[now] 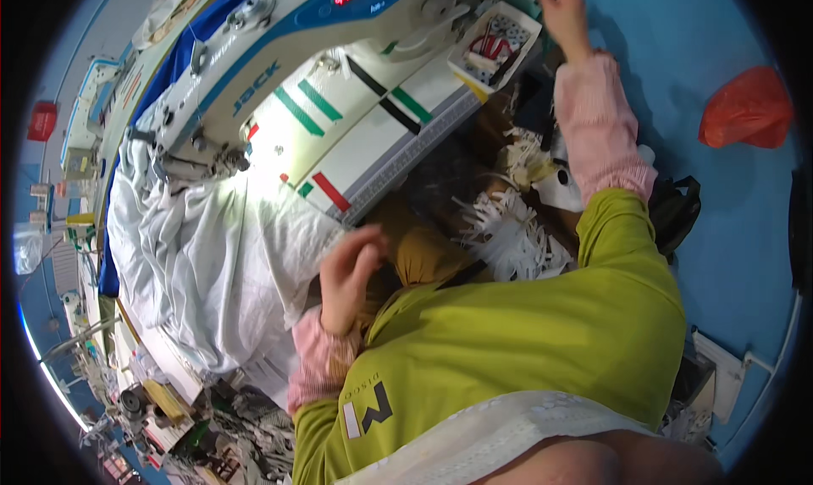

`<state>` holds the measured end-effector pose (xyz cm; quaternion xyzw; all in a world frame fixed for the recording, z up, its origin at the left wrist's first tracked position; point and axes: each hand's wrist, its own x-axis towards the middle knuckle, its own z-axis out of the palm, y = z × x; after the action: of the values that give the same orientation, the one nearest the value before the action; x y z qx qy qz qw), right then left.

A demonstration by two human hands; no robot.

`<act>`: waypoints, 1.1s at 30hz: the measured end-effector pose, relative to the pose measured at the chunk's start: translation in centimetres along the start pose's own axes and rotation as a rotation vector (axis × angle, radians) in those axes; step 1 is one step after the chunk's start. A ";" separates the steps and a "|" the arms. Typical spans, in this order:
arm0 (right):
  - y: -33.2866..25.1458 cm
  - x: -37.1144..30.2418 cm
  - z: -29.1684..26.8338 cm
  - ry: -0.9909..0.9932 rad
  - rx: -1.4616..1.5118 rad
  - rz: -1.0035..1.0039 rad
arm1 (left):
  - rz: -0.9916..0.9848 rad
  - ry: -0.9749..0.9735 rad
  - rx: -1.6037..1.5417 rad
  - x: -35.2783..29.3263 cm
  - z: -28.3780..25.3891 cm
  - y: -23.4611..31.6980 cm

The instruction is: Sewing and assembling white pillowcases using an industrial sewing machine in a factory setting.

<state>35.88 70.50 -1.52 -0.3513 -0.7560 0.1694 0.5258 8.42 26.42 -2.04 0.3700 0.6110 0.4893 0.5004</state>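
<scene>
A sewing machine [279, 70] with a lit red display stands on a white table at the upper left. White fabric [220, 265] lies bunched beneath its needle area and hangs over the near edge. Beside this cloth, my left hand [345, 273] is in the air with loosely bent fingers, slightly blurred, and nothing shows in it. My right hand [565, 15] reaches far out at the top edge, just past a small white tray [533, 41] holding bobbins and red-handled scissors. Its fingers look apart, though the frame cuts off their tips.
Green, black and red tape strips [330, 190] and a ruler strip [415, 159] mark the table. White fabric scraps [517, 235] are heaped below the table edge. A red plastic bag [747, 108] lies on the blue floor. More machines [93, 104] stand at the far left.
</scene>
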 end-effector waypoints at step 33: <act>-5.4 -0.6 -1.0 -0.777 -0.825 -0.245 | 0.500 0.364 0.950 12.6 -4.5 -1.5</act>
<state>35.00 66.19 1.82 -0.3489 -0.9322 -0.0849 0.0450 1.22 36.90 -6.51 0.5975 0.7343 0.3203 0.0343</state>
